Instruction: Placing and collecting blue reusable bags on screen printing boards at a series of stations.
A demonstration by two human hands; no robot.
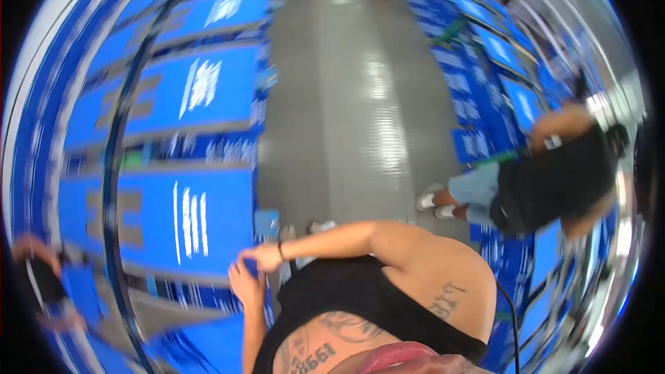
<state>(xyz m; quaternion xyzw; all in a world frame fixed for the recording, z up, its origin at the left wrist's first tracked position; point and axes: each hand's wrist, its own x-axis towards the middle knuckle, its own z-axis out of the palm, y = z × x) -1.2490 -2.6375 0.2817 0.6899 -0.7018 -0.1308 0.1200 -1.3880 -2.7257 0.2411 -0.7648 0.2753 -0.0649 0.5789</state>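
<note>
My left hand (246, 284) and my right hand (266, 257) are close together in front of my body, at the near corner of a glossy blue tabletop (225, 211). The fingers of both hands look bent inward, with the fingertips nearly meeting. A small dark blue patch shows between them; what it is, and whether I hold it, is too blurred to tell. My right forearm reaches across my black top (332, 284), with a dark band (280, 250) at the wrist.
Blue tabletops line the left of a grey aisle (346, 97); a dark rail (111, 187) runs across them. A person in a black shirt (554, 183) stands at the right-hand row. Another person (43, 280) is at the far left. A small light blue box (266, 224) is beside the near table.
</note>
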